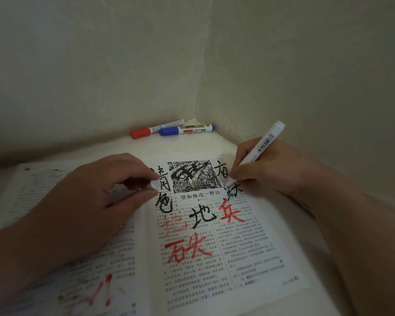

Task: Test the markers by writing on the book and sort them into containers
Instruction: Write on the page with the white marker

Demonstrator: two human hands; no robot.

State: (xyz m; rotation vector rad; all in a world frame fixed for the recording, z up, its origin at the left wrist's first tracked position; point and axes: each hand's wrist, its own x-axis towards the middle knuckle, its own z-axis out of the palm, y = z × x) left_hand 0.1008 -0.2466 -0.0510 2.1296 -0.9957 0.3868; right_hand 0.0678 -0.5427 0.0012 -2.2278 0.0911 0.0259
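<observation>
An open book (237, 258) lies on the white surface, its right page covered in large black and red handwritten characters. My right hand (271, 169) grips a white marker (258, 151) like a pen, tip down on the page's upper right beside fresh black strokes. My left hand (96, 197) rests on the book's middle and pinches a small white cap (154, 184) between thumb and fingers. A red-capped marker (156, 129) and a blue-capped marker (186, 130) lie side by side in the far corner.
Walls meet in a corner just behind the two lying markers and run close along the book's right side. The left page (43, 185) carries red marks and smears. No containers are in view.
</observation>
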